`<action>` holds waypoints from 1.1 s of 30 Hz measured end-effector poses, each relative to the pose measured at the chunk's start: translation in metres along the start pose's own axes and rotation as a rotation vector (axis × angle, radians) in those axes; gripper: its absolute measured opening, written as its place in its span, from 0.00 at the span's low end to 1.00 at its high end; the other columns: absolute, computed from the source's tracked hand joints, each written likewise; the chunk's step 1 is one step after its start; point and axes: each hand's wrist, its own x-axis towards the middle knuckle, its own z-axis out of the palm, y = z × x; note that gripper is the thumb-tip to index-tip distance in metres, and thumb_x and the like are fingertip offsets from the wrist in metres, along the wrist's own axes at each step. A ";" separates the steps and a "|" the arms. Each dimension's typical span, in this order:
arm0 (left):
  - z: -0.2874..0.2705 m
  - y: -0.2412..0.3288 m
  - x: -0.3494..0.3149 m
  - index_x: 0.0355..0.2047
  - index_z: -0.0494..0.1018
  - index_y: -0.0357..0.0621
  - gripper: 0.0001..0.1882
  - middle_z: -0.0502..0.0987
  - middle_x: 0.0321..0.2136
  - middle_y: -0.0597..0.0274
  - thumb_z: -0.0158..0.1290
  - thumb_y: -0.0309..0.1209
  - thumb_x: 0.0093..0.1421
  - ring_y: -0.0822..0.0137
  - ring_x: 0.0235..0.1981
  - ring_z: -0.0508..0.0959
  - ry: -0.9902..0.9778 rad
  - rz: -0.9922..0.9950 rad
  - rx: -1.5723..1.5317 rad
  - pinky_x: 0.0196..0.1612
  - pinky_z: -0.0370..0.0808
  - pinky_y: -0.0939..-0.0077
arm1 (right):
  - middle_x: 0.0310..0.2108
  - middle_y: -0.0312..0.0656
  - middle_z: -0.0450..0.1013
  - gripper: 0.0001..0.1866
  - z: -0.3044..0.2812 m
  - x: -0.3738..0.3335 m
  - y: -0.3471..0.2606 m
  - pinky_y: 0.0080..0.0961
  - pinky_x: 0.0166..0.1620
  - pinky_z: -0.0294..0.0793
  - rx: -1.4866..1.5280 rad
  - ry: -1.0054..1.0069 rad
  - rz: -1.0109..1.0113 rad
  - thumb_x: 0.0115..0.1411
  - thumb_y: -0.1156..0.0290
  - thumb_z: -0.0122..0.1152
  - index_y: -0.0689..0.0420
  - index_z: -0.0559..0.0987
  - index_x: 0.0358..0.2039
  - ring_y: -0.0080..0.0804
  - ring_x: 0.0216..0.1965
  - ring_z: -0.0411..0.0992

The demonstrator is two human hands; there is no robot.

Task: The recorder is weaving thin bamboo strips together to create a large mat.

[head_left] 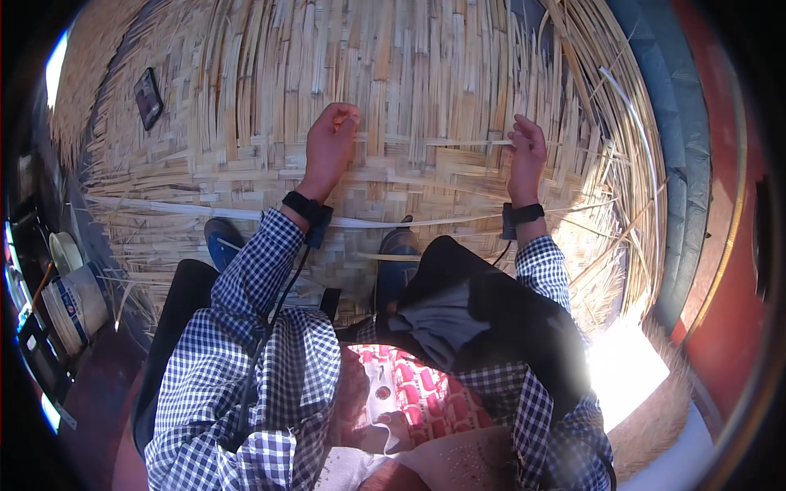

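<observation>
A large mat of split bamboo or reed strips (409, 184) spreads before me, woven close in its near part and with long loose strips running away at the far side. My left hand (329, 151) is over its middle, fingers curled and pressed together; what they hold, if anything, is too small to make out. Further right, my right hand (528, 155) has its thumb and fingers closed on the end of a thin pale strip (471, 142) that runs leftward across the lengthwise strips. A longer whitish strip (368, 222) lies crosswise, nearer to me than both hands.
On the mat's left part lies a dark phone (148, 99). My shoes (396, 254) rest on the weave. At the left edge stands a white bucket (75, 307). Long loose strips (634, 123) bend along the right side, beside a grey-green sheet (692, 164) and a red surface (729, 204).
</observation>
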 end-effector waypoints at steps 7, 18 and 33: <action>0.080 0.028 -0.020 0.43 0.74 0.37 0.09 0.77 0.35 0.60 0.50 0.26 0.64 0.68 0.37 0.76 -0.283 0.311 0.148 0.41 0.73 0.71 | 0.43 0.37 0.74 0.12 -0.002 0.008 -0.043 0.19 0.42 0.74 0.041 -0.134 -0.059 0.64 0.76 0.53 0.57 0.78 0.47 0.23 0.39 0.73; 0.053 0.049 0.005 0.36 0.76 0.31 0.26 0.80 0.35 0.48 0.39 0.45 0.71 0.58 0.39 0.81 -0.285 -0.321 -0.455 0.47 0.78 0.65 | 0.46 0.40 0.75 0.10 -0.013 0.020 -0.051 0.23 0.48 0.75 0.144 -0.034 -0.105 0.63 0.78 0.52 0.58 0.80 0.42 0.27 0.48 0.74; 0.054 0.051 -0.007 0.43 0.76 0.32 0.24 0.78 0.41 0.53 0.40 0.43 0.71 0.65 0.43 0.79 -0.254 -0.168 -0.613 0.49 0.78 0.70 | 0.33 0.32 0.68 0.10 -0.016 0.056 0.016 0.22 0.41 0.69 -0.152 -0.464 0.050 0.67 0.64 0.52 0.53 0.73 0.44 0.24 0.36 0.68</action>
